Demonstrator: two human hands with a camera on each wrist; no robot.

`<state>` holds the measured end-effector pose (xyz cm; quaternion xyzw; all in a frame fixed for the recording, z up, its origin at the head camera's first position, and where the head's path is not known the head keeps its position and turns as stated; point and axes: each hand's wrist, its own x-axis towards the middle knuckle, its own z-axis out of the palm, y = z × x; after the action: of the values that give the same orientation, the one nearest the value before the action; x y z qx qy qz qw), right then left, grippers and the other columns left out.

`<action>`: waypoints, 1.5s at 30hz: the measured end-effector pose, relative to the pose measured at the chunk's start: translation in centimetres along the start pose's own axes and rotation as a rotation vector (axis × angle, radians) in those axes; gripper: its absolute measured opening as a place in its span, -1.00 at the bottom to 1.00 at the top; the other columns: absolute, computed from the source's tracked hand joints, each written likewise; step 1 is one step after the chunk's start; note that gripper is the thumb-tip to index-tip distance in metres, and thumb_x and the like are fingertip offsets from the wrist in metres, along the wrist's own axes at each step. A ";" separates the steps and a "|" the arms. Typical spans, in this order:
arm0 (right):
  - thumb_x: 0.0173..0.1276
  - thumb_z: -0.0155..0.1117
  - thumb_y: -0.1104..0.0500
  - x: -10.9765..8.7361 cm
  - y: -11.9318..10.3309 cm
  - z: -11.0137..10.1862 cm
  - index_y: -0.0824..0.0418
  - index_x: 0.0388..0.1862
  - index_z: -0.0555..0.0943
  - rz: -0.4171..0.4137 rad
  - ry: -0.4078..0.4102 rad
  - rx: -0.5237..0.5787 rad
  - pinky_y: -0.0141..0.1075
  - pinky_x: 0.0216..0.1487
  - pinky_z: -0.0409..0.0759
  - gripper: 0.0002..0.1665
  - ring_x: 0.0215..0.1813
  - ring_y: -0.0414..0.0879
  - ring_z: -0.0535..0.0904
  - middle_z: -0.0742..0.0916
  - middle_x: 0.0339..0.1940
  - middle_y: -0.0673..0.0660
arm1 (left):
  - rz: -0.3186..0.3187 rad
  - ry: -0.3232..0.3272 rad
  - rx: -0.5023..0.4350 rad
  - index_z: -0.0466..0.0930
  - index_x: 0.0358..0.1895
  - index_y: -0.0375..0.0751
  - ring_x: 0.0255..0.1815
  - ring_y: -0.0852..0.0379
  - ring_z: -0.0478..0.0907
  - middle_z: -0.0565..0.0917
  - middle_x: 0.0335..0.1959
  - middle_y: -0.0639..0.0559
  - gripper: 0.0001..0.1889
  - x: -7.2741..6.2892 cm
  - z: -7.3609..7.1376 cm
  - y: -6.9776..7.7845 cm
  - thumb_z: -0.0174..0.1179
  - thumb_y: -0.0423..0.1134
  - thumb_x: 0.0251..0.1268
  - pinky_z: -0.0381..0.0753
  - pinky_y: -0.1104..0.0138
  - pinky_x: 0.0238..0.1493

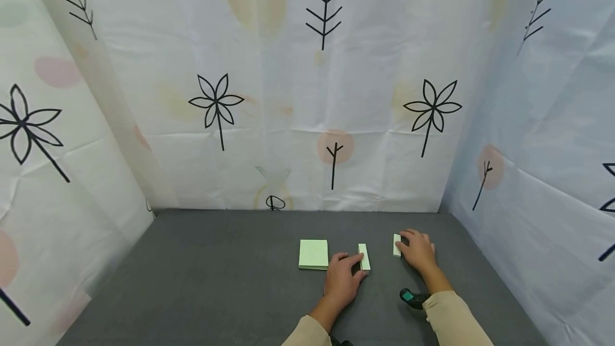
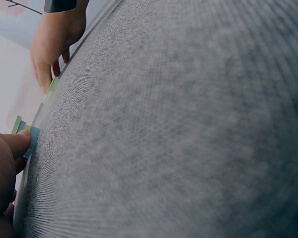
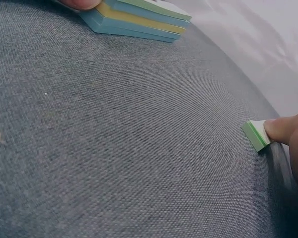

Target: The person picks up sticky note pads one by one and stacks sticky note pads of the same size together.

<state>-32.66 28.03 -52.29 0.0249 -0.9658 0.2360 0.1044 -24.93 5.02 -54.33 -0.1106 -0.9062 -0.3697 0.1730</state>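
A narrow stack of sticky notes, pale green on top, lies near the middle right of the table; my left hand grips it by its edges with thumb and finger. Blue and yellow layers show along the side of this stack in the right wrist view. Farther right, my right hand pinches a second narrow sticky note pad, with green sides and a pale top. Left of the left hand sits a square pale green sticky note pad, flat on the table and apart from the narrow ones.
The grey table ends at a patterned white curtain at the back and both sides. A black wrist device with a green patch is at the right wrist. A sliver of another dark device shows by the left sleeve.
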 end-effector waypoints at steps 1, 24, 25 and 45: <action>0.36 0.25 0.11 0.0 0.0 0.0 0.39 0.17 0.54 0.009 0.001 0.009 0.33 0.10 0.21 -0.50 0.27 0.45 0.25 0.45 0.28 0.46 | 0.000 -0.001 0.000 0.67 0.13 0.07 0.15 -0.03 0.49 0.58 0.08 -0.12 -0.58 0.0 0.0 0.0 0.40 -0.14 0.16 0.54 0.09 0.05; 0.27 0.36 0.29 -1.3 -3.2 -0.2 0.37 -0.07 0.64 0.071 0.130 0.464 -0.26 -0.43 0.58 -0.73 -0.33 0.02 0.61 0.71 -0.28 0.20 | -0.023 0.005 0.001 0.69 0.11 0.07 0.13 -0.04 0.50 0.58 0.07 -0.12 -0.59 0.0 0.3 0.0 0.41 -0.16 0.14 0.53 0.07 0.05; 0.27 0.36 0.30 -1.2 -3.5 -0.2 0.37 -0.06 0.64 0.082 0.120 0.504 -0.29 -0.48 0.57 -0.73 -0.36 -0.01 0.60 0.71 -0.28 0.20 | -0.026 0.006 0.005 0.69 0.11 0.08 0.12 -0.04 0.50 0.58 0.07 -0.12 -0.59 0.0 0.3 0.0 0.41 -0.16 0.13 0.54 0.07 0.04; 0.26 0.34 0.38 -1.2 -7.1 2.9 0.44 -0.10 0.64 0.133 0.009 0.777 -0.31 -0.52 0.53 -0.77 -0.49 -0.09 0.53 0.71 -0.39 0.13 | -0.034 -0.010 0.011 0.68 0.12 0.09 0.15 -0.01 0.49 0.60 0.06 -0.08 -0.58 0.1 0.5 -0.1 0.41 -0.14 0.14 0.53 0.07 0.07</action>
<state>-31.31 20.41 -51.84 -0.0011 -0.8035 0.5905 0.0759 -25.19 5.29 -54.65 -0.0962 -0.9108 -0.3670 0.1630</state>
